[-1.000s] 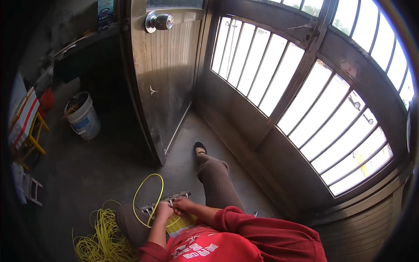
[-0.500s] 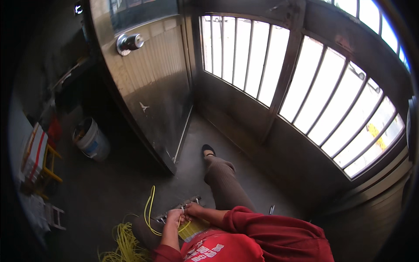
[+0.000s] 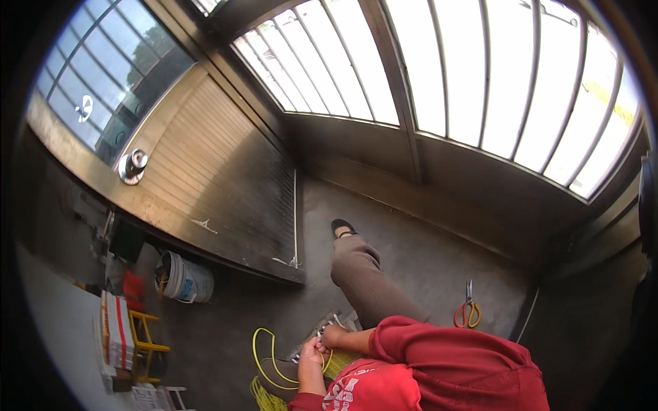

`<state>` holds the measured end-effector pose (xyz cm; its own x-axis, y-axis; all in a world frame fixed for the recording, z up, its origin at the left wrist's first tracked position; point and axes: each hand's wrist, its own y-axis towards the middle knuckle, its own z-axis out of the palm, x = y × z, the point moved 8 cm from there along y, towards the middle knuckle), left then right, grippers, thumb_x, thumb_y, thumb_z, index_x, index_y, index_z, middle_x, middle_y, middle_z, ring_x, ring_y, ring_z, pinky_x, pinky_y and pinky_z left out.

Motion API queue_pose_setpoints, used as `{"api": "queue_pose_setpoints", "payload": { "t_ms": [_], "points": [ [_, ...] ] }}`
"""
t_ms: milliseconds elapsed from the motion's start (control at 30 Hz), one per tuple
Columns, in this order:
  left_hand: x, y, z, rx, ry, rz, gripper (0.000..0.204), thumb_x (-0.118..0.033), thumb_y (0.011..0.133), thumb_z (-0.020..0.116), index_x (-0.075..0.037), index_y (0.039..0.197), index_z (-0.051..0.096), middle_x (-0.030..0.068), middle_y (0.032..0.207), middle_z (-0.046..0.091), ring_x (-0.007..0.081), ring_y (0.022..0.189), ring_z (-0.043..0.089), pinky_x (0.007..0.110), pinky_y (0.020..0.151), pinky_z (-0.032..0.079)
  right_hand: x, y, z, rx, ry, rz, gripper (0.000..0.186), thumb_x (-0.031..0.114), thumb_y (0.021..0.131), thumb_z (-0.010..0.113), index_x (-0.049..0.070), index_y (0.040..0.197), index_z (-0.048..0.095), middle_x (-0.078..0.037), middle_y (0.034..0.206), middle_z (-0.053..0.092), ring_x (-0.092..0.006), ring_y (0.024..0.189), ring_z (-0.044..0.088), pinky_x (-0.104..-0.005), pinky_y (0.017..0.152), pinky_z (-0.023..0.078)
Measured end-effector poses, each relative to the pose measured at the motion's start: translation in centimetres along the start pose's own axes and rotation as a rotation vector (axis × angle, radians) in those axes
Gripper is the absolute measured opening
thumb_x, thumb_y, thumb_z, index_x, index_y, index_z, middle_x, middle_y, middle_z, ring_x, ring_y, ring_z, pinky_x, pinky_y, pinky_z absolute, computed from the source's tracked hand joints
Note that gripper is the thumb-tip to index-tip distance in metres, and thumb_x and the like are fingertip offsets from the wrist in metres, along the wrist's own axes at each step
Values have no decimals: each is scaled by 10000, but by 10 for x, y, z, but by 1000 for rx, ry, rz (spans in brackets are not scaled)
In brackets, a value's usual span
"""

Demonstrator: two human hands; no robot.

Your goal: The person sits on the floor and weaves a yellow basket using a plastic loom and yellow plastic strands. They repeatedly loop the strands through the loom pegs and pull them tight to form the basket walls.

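My left hand (image 3: 312,352) and my right hand (image 3: 334,336) are close together over my lap, fingers closed in. A yellow cord (image 3: 273,353) loops out to the left from the fingers of my left hand. Just below the hands lies a yellow woven piece (image 3: 339,363), partly covered by my red sleeve and shirt. A dark bar with pale ties (image 3: 327,320) runs along its far edge, beside my right hand. What my right fingers grip is hidden. Lower left, a loose bundle of the same yellow cord (image 3: 266,397) spills past the picture's edge.
Scissors with red and yellow handles (image 3: 469,308) lie on the floor to the right. A metal door (image 3: 226,157) stands at the left, beside barred windows (image 3: 480,75). Left are a white bucket (image 3: 192,277), a yellow stool (image 3: 144,339) and a white box (image 3: 118,332).
The view has turned, so the scissors and more of the door now show. My hands stay together at the woven piece's edge, and the cord loop has changed shape.
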<state>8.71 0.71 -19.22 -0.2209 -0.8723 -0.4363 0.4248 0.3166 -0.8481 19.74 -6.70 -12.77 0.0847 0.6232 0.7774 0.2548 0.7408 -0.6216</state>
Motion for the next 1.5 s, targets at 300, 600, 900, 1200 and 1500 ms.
{"api": "queue_pose_setpoints", "payload": {
  "t_ms": [300, 600, 900, 1200, 1500],
  "points": [
    [-12, -6, 10, -99, 125, 29, 57, -75, 785, 578, -74, 756, 528, 16, 536, 472, 150, 426, 415, 283, 429, 375, -28, 52, -4, -197, -84, -6, 203, 194, 772, 563, 43, 708, 683, -131, 654, 651, -270, 625, 652, -395, 605, 502],
    [-10, -19, 14, -107, 227, -25, 73, -126, 809, 549, -82, 760, 519, 36, 574, 490, 172, 460, 424, 307, 480, 382, 19, -1, -23, -120, -436, -301, 214, 154, 761, 581, 43, 912, 686, -191, 953, 653, -320, 895, 647, -422, 745, 511],
    [-26, -27, 31, -256, 1005, 116, 64, -113, 781, 561, -54, 771, 583, 71, 591, 568, 192, 465, 538, 318, 418, 429, 46, -8, -40, -176, -736, -386, 210, 197, 760, 574, 79, 875, 704, -153, 896, 674, -289, 851, 664, -418, 692, 533],
    [-43, -50, 49, -343, 1627, 543, 203, -88, 644, 570, -81, 810, 686, 145, 740, 661, 256, 664, 643, 357, 625, 482, 93, -83, -104, -311, -909, -548, 158, 215, 704, 624, 96, 764, 708, -117, 783, 680, -253, 735, 674, -376, 628, 535],
    [-49, -95, 78, -518, 2073, 439, 242, -133, 743, 568, -112, 974, 639, 155, 965, 651, 323, 942, 618, 421, 792, 480, 101, -246, -322, -1183, -672, -695, 90, 82, 659, 603, 110, 651, 519, -51, 650, 574, -231, 675, 616, -327, 539, 482]
  ]
}}
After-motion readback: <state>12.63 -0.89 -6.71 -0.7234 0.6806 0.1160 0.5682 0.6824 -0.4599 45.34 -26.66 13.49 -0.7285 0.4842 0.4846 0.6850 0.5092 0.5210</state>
